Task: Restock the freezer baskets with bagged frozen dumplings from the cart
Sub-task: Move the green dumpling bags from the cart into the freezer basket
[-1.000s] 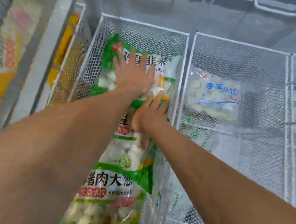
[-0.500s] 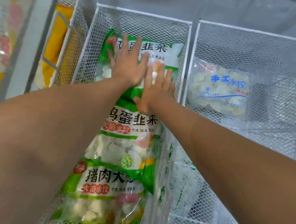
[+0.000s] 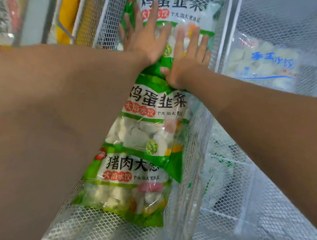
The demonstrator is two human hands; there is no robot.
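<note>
The white wire-mesh freezer basket (image 3: 108, 22) in the middle takes up most of what I can see, running from the near edge to the back of the chest, with a second white mesh basket (image 3: 273, 24) just beside it on the right and a third on the left holding yellow packs (image 3: 69, 14). Three green-and-clear plastic bags of frozen dumplings lie overlapping in a row along the middle basket: the farthest bag (image 3: 182, 11) at the back, the middle bag (image 3: 152, 119) partly under it, and the nearest bag (image 3: 127, 185) at the front. In the right basket rests a pale clear bag with blue lettering (image 3: 261, 61). Both of the person's bare arms reach in. The left hand (image 3: 144, 38) lies flat with fingers straight and spread on the farthest bag, and the right hand (image 3: 188, 58) presses beside it, fingers straight, thumb tucked at the bag's lower edge; neither grips anything. I judge the step in hand is seating and flattening a bag just laid in place. The next move likely calls for lifting both hands clear and turning back to the cart, which is out of view, for another bag.
</note>
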